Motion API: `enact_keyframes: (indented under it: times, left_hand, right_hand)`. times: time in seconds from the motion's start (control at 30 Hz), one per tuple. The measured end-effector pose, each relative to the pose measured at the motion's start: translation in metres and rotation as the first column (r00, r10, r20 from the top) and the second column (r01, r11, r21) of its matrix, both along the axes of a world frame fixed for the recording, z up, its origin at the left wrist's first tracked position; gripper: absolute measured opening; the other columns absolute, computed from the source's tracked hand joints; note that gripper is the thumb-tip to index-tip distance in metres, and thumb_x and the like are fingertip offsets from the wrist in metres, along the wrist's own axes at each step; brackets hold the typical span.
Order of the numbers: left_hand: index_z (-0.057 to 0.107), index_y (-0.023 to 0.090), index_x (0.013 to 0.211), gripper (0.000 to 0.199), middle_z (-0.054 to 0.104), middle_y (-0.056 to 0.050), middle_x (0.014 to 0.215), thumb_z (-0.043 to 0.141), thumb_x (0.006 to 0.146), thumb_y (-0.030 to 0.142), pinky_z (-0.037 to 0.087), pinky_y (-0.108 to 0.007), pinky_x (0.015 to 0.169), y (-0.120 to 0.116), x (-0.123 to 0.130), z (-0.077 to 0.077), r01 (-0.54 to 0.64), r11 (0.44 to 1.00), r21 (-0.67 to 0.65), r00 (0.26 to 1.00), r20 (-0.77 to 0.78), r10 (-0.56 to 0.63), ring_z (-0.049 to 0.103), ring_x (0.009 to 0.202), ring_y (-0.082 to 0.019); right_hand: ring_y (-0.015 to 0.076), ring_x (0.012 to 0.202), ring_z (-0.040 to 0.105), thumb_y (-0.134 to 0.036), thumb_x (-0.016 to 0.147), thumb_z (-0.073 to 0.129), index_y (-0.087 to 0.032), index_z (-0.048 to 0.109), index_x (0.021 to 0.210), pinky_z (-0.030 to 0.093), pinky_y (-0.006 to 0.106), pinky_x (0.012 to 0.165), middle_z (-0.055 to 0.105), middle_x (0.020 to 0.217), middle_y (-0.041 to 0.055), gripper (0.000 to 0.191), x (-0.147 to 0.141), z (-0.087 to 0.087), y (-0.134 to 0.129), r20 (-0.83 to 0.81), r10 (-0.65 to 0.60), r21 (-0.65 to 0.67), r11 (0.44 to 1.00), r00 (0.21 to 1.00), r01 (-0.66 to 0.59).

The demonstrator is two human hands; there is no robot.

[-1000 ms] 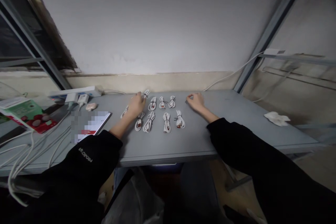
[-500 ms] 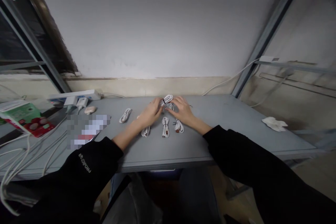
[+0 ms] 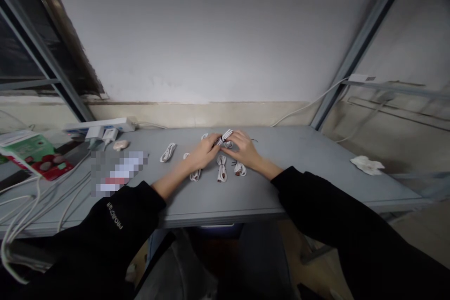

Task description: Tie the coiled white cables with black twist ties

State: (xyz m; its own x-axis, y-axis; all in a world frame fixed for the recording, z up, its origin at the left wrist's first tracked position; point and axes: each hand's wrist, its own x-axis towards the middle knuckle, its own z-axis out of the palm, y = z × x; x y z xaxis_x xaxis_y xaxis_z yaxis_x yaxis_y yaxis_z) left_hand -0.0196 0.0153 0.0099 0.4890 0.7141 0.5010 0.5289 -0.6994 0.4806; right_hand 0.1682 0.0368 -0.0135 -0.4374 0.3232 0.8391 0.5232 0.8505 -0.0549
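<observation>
Across the grey tabletop [image 3: 309, 164], white cable coils [image 3: 168, 152] lie, at least 2 already cinched with black ties [image 3: 221, 163], while the left hand [image 3: 205, 151] and right hand [image 3: 246, 149] pinch 1 banded coil [image 3: 226, 136] between them (whether fully fastened, I cannot tell).

My left sleeve [image 3: 105, 234] reads "PROJECT", its last characters unclear. I can't read the green-and-red box's [image 3: 35, 150] lettering.

Workroom or dorm, can't tell: grey counter [image 3: 302, 168], metal posts [image 3: 328, 99] left and right, power strip [image 3: 121, 124] left, scuffed wall [image 3: 211, 37] behind.
</observation>
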Motion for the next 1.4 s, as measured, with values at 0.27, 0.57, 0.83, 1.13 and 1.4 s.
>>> enact_keyframes:
  times: [0.27, 0.57, 0.83, 1.13, 1.4]
  left_hand:
    - [0.05, 0.016, 0.126, 0.046, 0.062, -0.013, 0.118, 0.049, 0.08, 0.013, 0.045, -0.041, 0.095, 0.003, 0.0, -0.006, 0.002, 0.998, 0.068, 1.0, -0.025, 0.0, 0.059, 0.104, -0.023]
    - [0.049, 0.013, 0.128, 0.046, 0.063, -0.014, 0.118, 0.048, 0.082, 0.014, 0.046, -0.037, 0.092, 0.004, 0.002, -0.007, -0.005, 1.0, 0.002, 0.998, 0.056, 0.005, 0.06, 0.103, -0.022]
    - [0.051, 0.014, 0.121, 0.036, 0.065, -0.011, 0.112, 0.038, 0.087, 0.017, 0.044, -0.037, 0.094, 0.001, 0.003, -0.003, -0.084, 0.992, -0.09, 0.992, 0.088, 0.092, 0.06, 0.103, -0.021]
    - [0.056, 0.017, 0.105, 0.024, 0.065, -0.008, 0.095, 0.044, 0.084, 0.02, 0.045, -0.034, 0.077, -0.004, 0.004, 0.002, -0.264, 0.962, -0.071, 0.964, -0.045, 0.262, 0.058, 0.08, -0.02]
    - [0.05, 0.019, 0.083, 0.007, 0.053, 0.002, 0.067, 0.049, 0.077, 0.015, 0.039, -0.029, 0.065, 0.004, 0.007, -0.006, -0.188, 0.959, -0.213, 0.942, 0.237, 0.238, 0.049, 0.065, -0.015]
  right_hand:
    - [0.0229, 0.091, 0.061, -0.039, 0.094, 0.05, -0.023, 0.063, 0.09, 0.047, 0.043, 0.085, 0.069, 0.091, 0.0066, 0.021, 0.001, 0.002, 0.001, -0.035, 0.004, -0.073, 0.997, 0.999, -0.006]
    - [0.023, 0.087, 0.059, -0.029, 0.092, 0.047, -0.023, 0.062, 0.09, 0.048, 0.042, 0.082, 0.067, 0.089, 0.0072, 0.016, 0.002, -0.001, 0.005, -0.052, -0.015, -0.081, 0.997, 0.999, 0.01]
    - [0.0229, 0.088, 0.06, -0.028, 0.093, 0.047, -0.024, 0.065, 0.091, 0.047, 0.042, 0.081, 0.069, 0.087, 0.0055, 0.018, 0.001, -0.002, 0.005, -0.042, -0.044, -0.08, 0.996, 0.998, 0.04]
    - [0.0227, 0.089, 0.06, -0.026, 0.094, 0.047, -0.024, 0.066, 0.09, 0.045, 0.04, 0.079, 0.069, 0.086, 0.0055, 0.02, 0.0, -0.002, 0.003, 0.006, -0.076, -0.036, 0.996, 0.997, 0.076]
    - [0.0226, 0.088, 0.059, -0.028, 0.096, 0.045, -0.023, 0.068, 0.092, 0.044, 0.04, 0.078, 0.069, 0.085, 0.0057, 0.024, 0.0, -0.001, 0.001, 0.056, -0.073, 0.039, 0.997, 0.996, 0.071]
